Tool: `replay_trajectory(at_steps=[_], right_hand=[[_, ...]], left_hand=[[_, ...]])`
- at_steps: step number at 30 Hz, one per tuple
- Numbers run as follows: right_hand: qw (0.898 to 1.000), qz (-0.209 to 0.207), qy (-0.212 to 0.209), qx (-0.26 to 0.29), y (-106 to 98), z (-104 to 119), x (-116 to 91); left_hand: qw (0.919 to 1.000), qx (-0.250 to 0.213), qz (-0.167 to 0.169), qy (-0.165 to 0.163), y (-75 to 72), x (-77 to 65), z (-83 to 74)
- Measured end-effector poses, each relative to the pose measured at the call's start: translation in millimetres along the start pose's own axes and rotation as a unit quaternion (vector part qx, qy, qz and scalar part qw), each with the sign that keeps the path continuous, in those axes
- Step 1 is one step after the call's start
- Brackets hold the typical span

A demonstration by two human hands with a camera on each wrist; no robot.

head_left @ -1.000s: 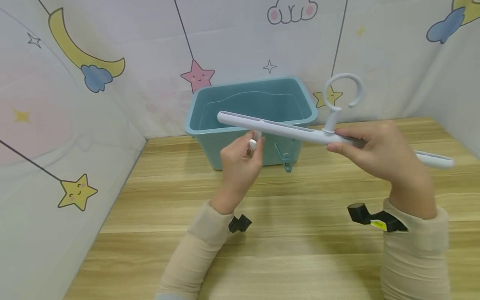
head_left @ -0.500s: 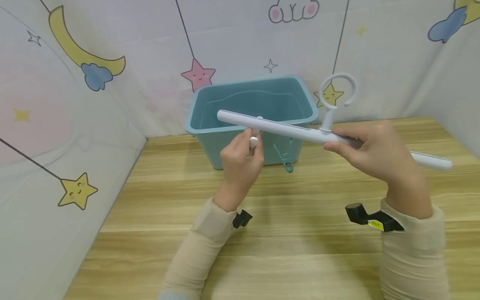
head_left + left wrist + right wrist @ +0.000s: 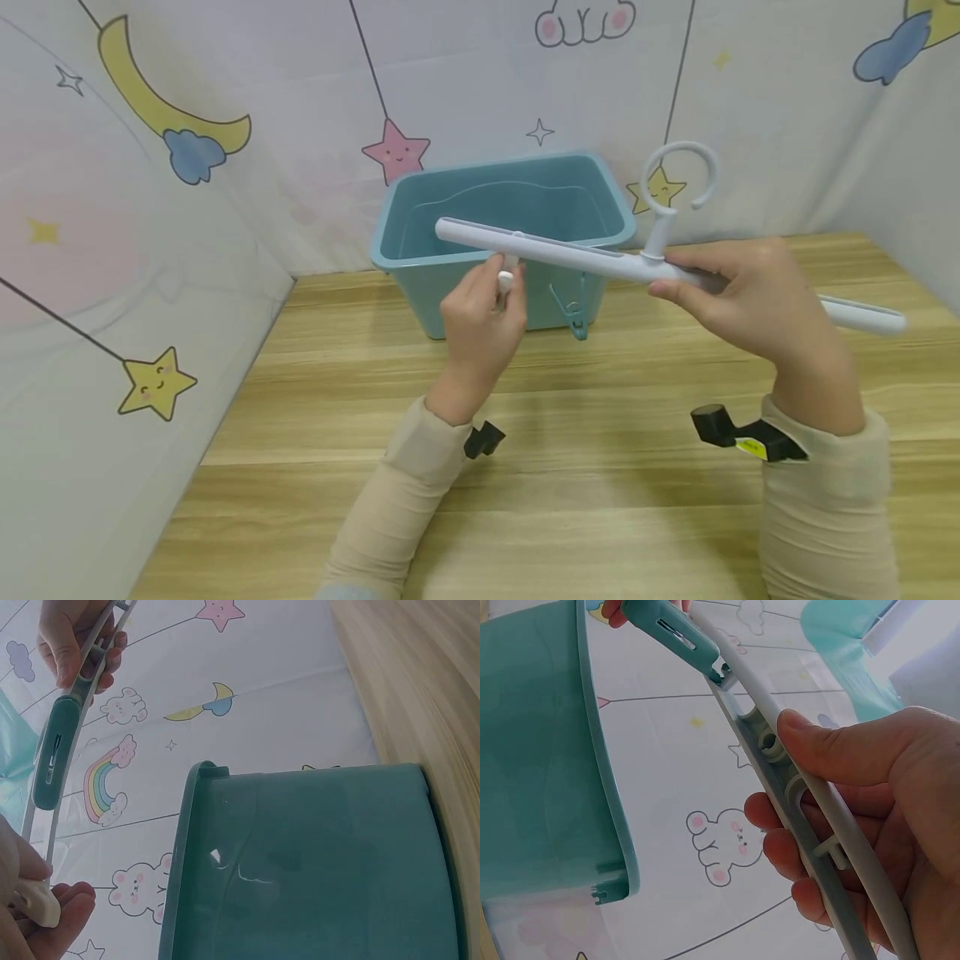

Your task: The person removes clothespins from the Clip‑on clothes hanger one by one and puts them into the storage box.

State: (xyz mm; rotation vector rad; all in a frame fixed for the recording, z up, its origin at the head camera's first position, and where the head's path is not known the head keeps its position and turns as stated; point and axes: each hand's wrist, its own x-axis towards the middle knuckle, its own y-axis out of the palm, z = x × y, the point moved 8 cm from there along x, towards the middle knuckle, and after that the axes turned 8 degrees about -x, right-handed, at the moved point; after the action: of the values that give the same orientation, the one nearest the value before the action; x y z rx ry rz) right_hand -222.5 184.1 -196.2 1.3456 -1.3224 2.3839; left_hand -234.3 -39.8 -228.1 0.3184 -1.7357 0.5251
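My right hand [image 3: 765,300] grips a pale clothes hanger [image 3: 577,259] just right of its hook [image 3: 655,237]; thumb and curled fingers hold the bar in the right wrist view. The hanger tilts down to the right, held above the table. My left hand [image 3: 480,321] pinches a small white clip [image 3: 506,282] directly under the left part of the bar. The clip's upper end meets the bar; whether it is fastened there cannot be seen. Between the hands a teal clip [image 3: 575,317] hangs from the bar, and its flat handle [image 3: 56,754] shows in the left wrist view.
A teal plastic bin [image 3: 420,292] stands behind the hands against the back curtain [image 3: 480,75]. Its rim lies just behind the hanger's left end. The wooden table [image 3: 585,517] spreads in front, with patterned curtains along the sides.
My left hand has brought the white clip slightly up against the bar. The hanger has shifted a little to the left in the right hand's grip. The bin has not moved.
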Motion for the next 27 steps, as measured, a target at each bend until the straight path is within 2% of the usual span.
replay_trajectory(at_steps=[7, 15, 20, 27], right_hand=[[1.000, 0.007, 0.009, -0.008, 0.0, -1.7, -1.4], [1.000, -0.013, 0.011, -0.013, -9.2, -4.8, -2.8], [0.999, -0.013, 0.014, -0.035, -14.3, -5.0, -2.8], [0.999, -0.021, 0.017, -0.027, -19.3, -8.0, -3.2]], left_hand=[[0.9999, 0.000, 0.008, -0.014, 0.3, 0.1, 1.5], [0.9938, -0.090, 0.009, -0.065, -1.9, 2.2, 10.9], [0.9926, -0.100, 0.011, -0.069, -3.4, 2.4, 13.0], [0.9923, -0.104, 0.007, -0.067, -7.1, 6.3, 16.2]])
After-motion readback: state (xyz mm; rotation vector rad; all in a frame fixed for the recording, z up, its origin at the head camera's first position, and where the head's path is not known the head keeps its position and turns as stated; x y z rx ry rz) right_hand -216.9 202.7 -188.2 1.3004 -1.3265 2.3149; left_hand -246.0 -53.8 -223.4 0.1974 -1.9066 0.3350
